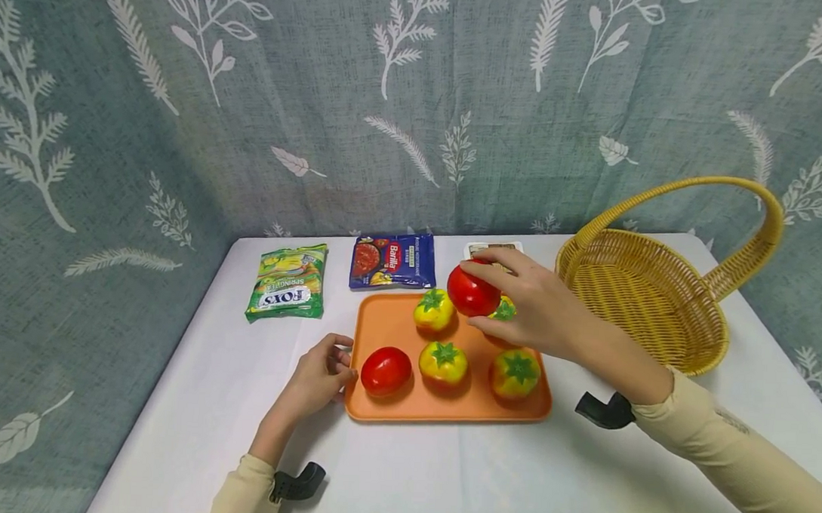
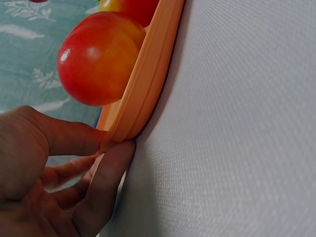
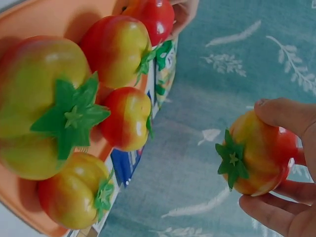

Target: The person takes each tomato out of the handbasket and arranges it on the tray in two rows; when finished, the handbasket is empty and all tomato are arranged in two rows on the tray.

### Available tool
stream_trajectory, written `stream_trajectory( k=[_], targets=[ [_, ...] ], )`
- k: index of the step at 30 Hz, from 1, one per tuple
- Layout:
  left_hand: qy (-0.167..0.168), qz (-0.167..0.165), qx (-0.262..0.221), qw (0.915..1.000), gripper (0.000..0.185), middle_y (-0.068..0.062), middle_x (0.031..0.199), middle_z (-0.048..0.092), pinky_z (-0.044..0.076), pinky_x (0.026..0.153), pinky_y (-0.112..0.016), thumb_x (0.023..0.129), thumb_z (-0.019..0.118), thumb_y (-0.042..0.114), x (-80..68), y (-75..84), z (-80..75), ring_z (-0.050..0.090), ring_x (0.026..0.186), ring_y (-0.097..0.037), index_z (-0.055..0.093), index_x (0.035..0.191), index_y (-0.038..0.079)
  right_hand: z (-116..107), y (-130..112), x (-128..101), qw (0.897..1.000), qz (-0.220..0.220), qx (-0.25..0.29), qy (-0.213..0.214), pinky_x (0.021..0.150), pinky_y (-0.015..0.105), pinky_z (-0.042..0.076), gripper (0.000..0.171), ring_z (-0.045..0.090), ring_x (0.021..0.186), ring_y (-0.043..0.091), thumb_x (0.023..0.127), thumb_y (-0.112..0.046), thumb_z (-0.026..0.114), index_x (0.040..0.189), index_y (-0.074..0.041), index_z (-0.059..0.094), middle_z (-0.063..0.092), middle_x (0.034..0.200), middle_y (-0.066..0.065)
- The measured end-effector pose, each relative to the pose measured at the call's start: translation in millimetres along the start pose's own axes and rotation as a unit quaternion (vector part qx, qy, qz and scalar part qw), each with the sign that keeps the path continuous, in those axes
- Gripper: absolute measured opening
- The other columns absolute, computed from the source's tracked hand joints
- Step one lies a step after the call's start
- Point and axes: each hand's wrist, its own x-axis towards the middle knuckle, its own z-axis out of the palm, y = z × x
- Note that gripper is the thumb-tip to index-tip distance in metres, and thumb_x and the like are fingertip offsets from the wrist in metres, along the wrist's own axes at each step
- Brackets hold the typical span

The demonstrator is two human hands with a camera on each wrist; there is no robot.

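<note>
An orange tray (image 1: 388, 327) lies mid-table in the head view. My right hand (image 1: 521, 299) grips a red tomato (image 1: 472, 292) a little above the tray's far side; the right wrist view shows this tomato (image 3: 256, 155) with its green calyx between thumb and fingers. On the tray sit a red tomato (image 1: 385, 370) and three yellow-red ones (image 1: 443, 362), (image 1: 514, 372), (image 1: 433, 309); another (image 1: 505, 310) is partly hidden under my right hand. My left hand (image 1: 322, 370) pinches the tray's left rim (image 2: 143, 94) between thumb and fingers.
A yellow wicker basket (image 1: 644, 295) with a tall handle stands at the right. A green candy bag (image 1: 288, 282), a blue sauce sachet (image 1: 392, 261) and a small white packet (image 1: 484, 248) lie behind the tray. A leaf-print curtain closes off the back and the left.
</note>
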Motion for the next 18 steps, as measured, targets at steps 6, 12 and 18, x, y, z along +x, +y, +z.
stream_trajectory(
  k=[6, 12, 18],
  targets=[
    [0.002, -0.004, -0.002, 1.0000, 0.046, -0.010, 0.096, 0.056, 0.057, 0.058, -0.033, 0.084, 0.070, -0.003, -0.2, -1.3, 0.4, 0.057, 0.079, -0.022, 0.054, 0.127, 0.005, 7.5, -4.6, 10.1, 1.000, 0.006, 0.005, -0.016, 0.081, 0.039, 0.057, 0.065, 0.056, 0.120, 0.031, 0.077, -0.029, 0.087, 0.132, -0.006, 0.062, 0.056, 0.132, 0.017],
    [0.008, 0.003, -0.007, 0.9999, 0.046, -0.010, 0.095, 0.056, 0.056, 0.056, -0.033, 0.084, 0.071, -0.004, -1.3, -2.8, 1.3, 0.057, 0.078, -0.023, 0.054, 0.126, 0.005, 18.6, -5.6, 21.0, 0.999, 0.006, 0.023, -0.026, 0.081, 0.037, 0.057, 0.064, 0.058, 0.117, 0.029, 0.078, -0.029, 0.086, 0.133, -0.005, 0.061, 0.057, 0.131, 0.016],
    [0.008, 0.006, -0.012, 0.9999, 0.046, -0.010, 0.095, 0.056, 0.056, 0.056, -0.033, 0.084, 0.070, -0.005, -0.8, -3.8, 1.9, 0.057, 0.078, -0.022, 0.054, 0.126, 0.005, 27.8, -8.2, 34.6, 0.998, 0.013, 0.046, -0.051, 0.080, 0.032, 0.057, 0.061, 0.060, 0.111, 0.025, 0.081, -0.031, 0.083, 0.132, -0.005, 0.061, 0.058, 0.128, 0.012]
  ],
)
